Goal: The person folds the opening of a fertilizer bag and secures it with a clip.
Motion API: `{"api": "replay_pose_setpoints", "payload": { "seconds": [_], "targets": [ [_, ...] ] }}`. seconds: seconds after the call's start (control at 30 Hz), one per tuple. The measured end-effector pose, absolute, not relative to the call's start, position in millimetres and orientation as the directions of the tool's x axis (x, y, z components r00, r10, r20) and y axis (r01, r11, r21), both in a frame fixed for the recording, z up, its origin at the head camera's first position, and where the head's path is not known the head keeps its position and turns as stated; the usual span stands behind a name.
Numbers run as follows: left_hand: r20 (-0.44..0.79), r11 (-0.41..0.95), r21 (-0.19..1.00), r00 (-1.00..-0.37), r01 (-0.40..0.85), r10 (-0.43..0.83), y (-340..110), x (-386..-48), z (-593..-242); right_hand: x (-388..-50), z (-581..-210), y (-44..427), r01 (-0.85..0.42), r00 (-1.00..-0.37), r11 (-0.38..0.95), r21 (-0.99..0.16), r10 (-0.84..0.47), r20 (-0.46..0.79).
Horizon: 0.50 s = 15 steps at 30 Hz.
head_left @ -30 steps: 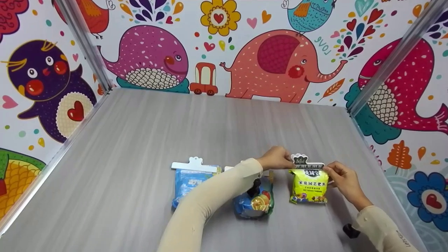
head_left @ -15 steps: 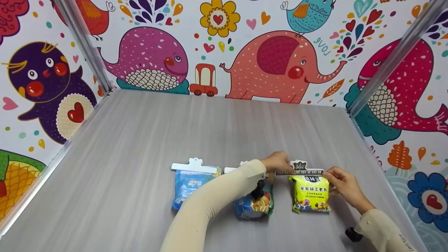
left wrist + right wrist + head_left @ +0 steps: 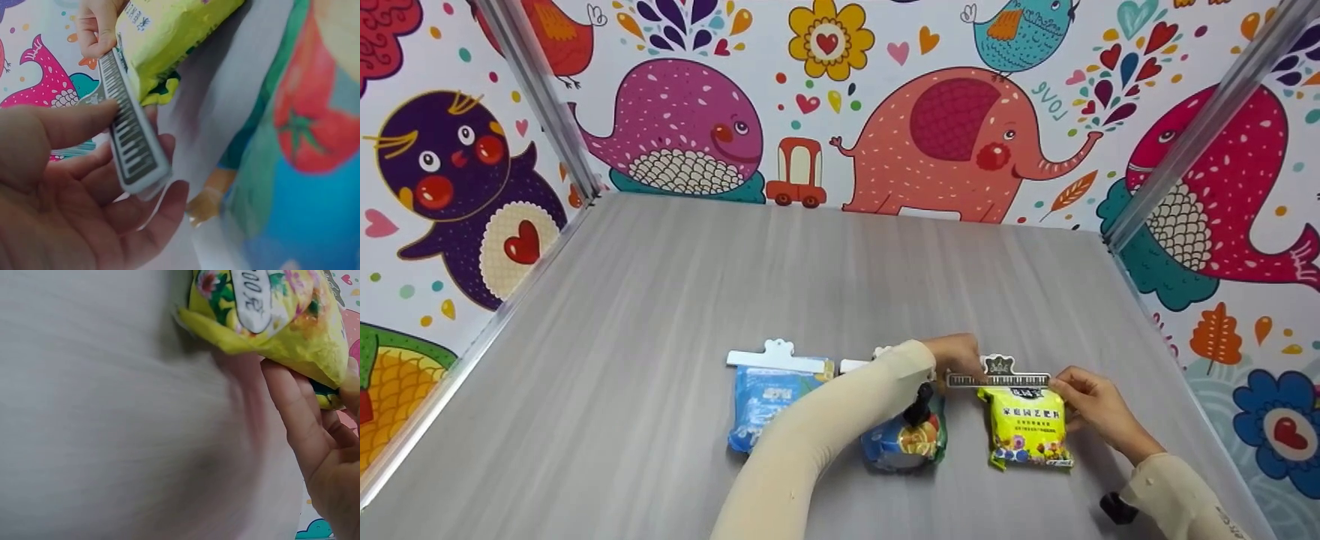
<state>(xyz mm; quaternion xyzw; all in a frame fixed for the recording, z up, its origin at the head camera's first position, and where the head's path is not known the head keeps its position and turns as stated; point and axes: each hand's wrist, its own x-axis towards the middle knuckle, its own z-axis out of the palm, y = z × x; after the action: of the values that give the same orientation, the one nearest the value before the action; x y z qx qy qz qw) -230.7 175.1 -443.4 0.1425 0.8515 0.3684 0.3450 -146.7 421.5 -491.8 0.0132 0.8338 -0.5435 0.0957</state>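
A long clip with a piano-key pattern grips the top edge of a yellow bag of garden fertilizer. Its left end extends past the bag. My left hand pinches that end, thumb on the printed bar and fingers beneath it in the left wrist view. At the other end, my right hand pinches the clip and bag corner, with its fingers against the bag's back. The right wrist view shows the bag tilted, its lower part seemingly raised off the table.
To the left lies a blue bag with a white clip on top. Between the bags is another printed bag, partly covered by my left sleeve. Patterned walls enclose the grey table.
Both hands have brought the clip and yellow bag down, toward me. More of the clip's left end now shows beyond the bag. The other bags have stayed in place.
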Motion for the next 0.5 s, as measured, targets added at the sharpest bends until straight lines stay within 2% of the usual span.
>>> {"api": "replay_pose_setpoints", "payload": {
  "seconds": [0.33,0.5],
  "targets": [
    [-0.496,0.744,0.659,-0.681,0.109,0.539,175.9,-230.4,-443.9,-144.5,-497.3,423.5,0.138,-0.973,0.431,-0.892,-0.110,-0.204],
    [-0.480,0.763,0.612,-0.668,0.210,0.569,177.0,-234.8,-448.5,-145.5,-500.0,420.8,0.160,-0.973,0.444,-0.882,-0.078,-0.216]
  ]
}}
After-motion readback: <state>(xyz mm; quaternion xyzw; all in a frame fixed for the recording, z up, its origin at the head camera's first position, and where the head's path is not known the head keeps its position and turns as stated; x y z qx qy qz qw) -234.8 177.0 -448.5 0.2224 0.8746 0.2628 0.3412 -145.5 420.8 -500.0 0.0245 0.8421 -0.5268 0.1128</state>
